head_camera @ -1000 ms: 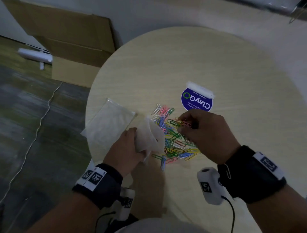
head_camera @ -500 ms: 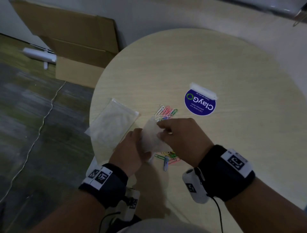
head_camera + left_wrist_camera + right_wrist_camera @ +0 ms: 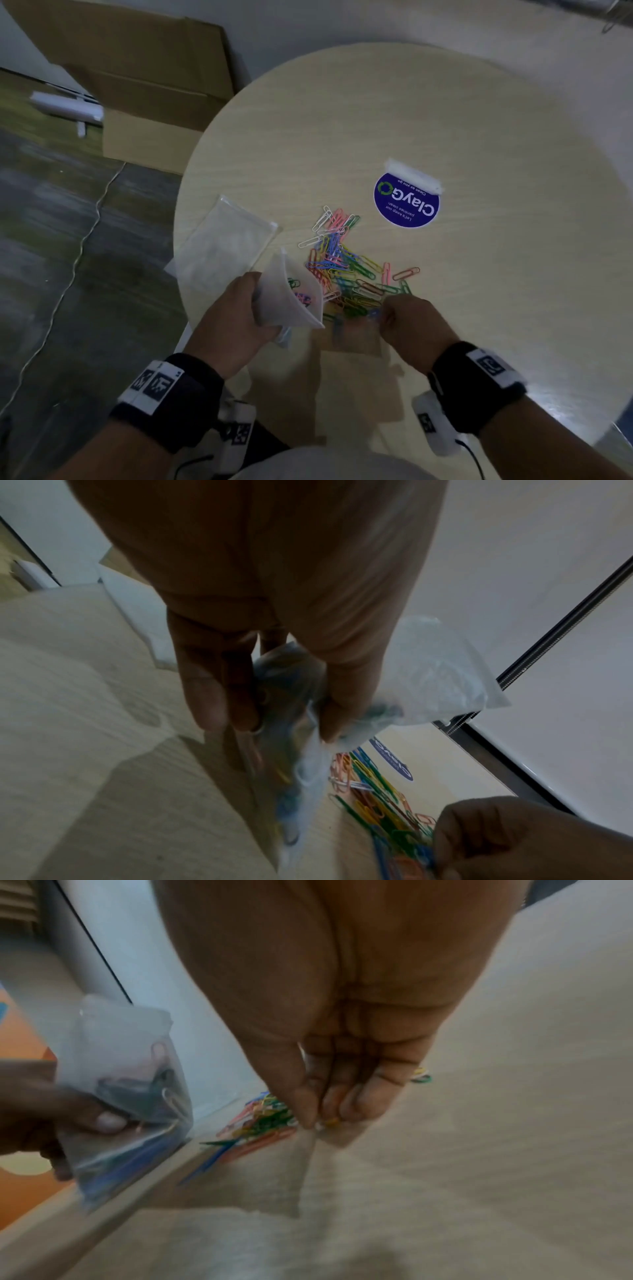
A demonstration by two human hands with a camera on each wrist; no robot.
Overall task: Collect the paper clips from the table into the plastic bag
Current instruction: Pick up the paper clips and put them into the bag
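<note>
A pile of coloured paper clips [image 3: 346, 270] lies on the round wooden table [image 3: 411, 102]. My left hand [image 3: 239, 308] grips a small clear plastic bag [image 3: 291, 298] just left of the pile. The bag's mouth is open toward the pile, and a few clips show inside. My right hand [image 3: 385, 317] is at the near edge of the pile, fingertips bunched. In the right wrist view the fingertips [image 3: 308, 1112] pinch at a clip on the table, with the bag [image 3: 126, 1091] to the left. In the left wrist view my fingers [image 3: 212, 696] clamp the bag [image 3: 428, 674] above the clips [image 3: 369, 785].
A second clear bag [image 3: 222, 246] lies flat at the table's left edge. A blue round sticker [image 3: 406, 202] sits beyond the pile. Cardboard boxes [image 3: 137, 78] stand on the floor to the left, with a white cable [image 3: 68, 274] beside them.
Half a second ago my right hand was at the bag's mouth. It has since come back to the near edge of the pile. The left hand still holds the bag.
</note>
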